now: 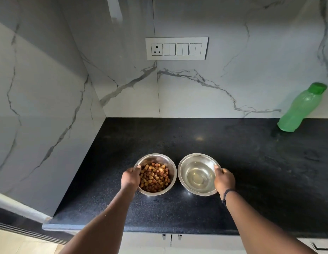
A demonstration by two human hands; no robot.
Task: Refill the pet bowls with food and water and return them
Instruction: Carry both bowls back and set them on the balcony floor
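Two steel bowls stand side by side on the black countertop (251, 171). The left bowl (157, 159) holds brown kibble. The right bowl (192, 160) holds clear water. My left hand (131, 177) grips the left rim of the kibble bowl, thumb over the edge. My right hand (224, 180) grips the right rim of the water bowl, thumb on the inside. Whether the bowls are lifted off the counter cannot be told.
A green plastic bottle (302, 107) with its cap on stands at the back right against the marble wall. A switch panel (177, 48) is on the wall. The counter ends at a wall on the left. Cabinet doors (171, 241) lie below the front edge.
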